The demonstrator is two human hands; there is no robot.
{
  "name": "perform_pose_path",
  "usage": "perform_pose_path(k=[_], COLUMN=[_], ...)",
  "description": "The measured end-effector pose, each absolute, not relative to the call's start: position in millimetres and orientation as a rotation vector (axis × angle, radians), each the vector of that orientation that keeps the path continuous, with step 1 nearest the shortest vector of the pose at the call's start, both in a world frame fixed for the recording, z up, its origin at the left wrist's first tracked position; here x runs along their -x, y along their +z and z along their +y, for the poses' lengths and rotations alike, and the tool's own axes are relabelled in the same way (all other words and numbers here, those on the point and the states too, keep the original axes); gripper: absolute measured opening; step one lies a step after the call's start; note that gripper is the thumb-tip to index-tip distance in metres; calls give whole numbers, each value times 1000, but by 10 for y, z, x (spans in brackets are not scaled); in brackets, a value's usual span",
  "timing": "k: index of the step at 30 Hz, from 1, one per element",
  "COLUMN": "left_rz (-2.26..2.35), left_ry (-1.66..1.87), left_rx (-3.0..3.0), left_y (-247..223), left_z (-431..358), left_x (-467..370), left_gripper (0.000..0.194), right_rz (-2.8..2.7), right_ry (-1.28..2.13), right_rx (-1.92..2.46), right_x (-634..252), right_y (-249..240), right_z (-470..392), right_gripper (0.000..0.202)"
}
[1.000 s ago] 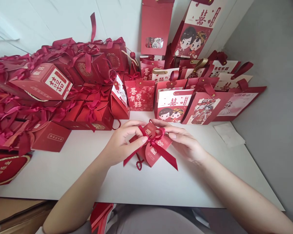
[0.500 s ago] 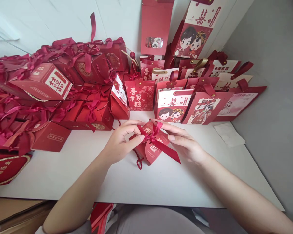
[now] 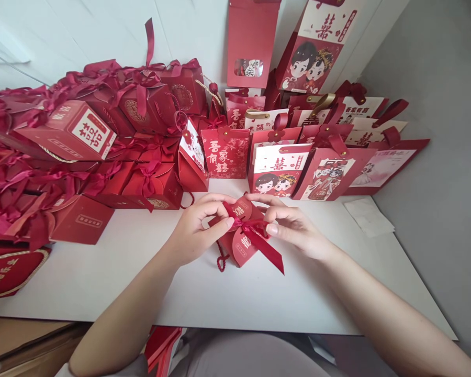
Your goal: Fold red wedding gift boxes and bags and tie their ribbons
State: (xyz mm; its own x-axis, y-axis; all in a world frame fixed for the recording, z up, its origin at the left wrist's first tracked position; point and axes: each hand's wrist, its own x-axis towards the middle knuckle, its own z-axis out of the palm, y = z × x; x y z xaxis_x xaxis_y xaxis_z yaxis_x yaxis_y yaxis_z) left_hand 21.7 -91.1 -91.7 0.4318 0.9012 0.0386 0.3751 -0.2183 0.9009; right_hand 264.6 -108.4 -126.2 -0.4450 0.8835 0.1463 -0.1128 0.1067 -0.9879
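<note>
A small red gift box (image 3: 241, 250) with gold characters rests on the white table between my hands. Dark red ribbon (image 3: 267, 252) is looped in a bow over its lid, and one wide tail trails down to the right. My left hand (image 3: 198, 228) pinches the bow's left loop between thumb and forefinger. With thumb and forefinger, my right hand (image 3: 296, 228) grips the right loop of the ribbon. A twisted red cord (image 3: 221, 262) hangs from the box's left side onto the table.
Stacked red boxes with ribbon bows (image 3: 153, 183) fill the left side. Several upright red and white gift bags (image 3: 280, 170) stand at the back. A white tissue (image 3: 369, 216) lies at right beside the grey wall (image 3: 439, 157). The table's front edge (image 3: 259, 331) runs close to my body.
My right fingers have closed on the ribbon's right loop and drawn it sideways to the right. The tail has swung slightly down and left. My left hand has barely moved.
</note>
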Motion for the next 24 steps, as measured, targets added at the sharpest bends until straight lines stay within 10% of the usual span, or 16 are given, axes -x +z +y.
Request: perform_pose_path(k=[24], left_rz=[1078], left_ry=[720], left_rx=[-2048], left_y=[-864], left_z=[-976], left_x=[-263], left_gripper=[15], right_rz=[-1725], right_ry=[1245], right_rx=[946], right_x=[-2619], right_y=[-1199], right_z=[-1164], right_gripper=[21])
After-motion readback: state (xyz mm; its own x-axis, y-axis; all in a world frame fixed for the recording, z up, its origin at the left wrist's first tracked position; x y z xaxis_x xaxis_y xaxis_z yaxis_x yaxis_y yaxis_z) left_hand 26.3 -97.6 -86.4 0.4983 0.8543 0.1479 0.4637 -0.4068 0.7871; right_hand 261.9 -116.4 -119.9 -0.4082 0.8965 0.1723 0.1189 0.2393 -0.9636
